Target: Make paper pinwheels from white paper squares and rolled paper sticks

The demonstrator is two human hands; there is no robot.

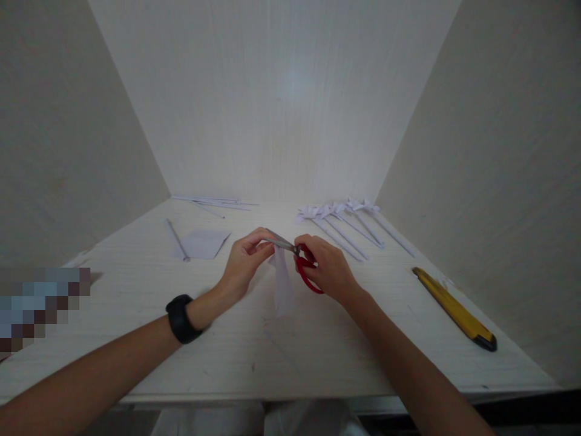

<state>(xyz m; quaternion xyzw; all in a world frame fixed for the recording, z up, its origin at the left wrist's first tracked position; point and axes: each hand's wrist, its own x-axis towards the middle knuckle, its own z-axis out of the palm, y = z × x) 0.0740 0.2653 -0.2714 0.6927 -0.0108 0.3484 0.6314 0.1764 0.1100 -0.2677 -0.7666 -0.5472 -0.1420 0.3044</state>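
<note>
Pinched in the fingers of my left hand is a white paper strip, which hangs down above the table. My right hand grips red-handled scissors by their loops. The scissor blades point left and lie across the top of the strip, close to my left fingertips. Whether the blades have cut into the paper I cannot tell. A black band is around my left wrist.
Several paper sticks with folded, pinwheel-like tops lie at the back right. Thin paper rolls rest at the back left, near a thicker roll and a paper sheet. A yellow utility knife lies right. Walls enclose three sides.
</note>
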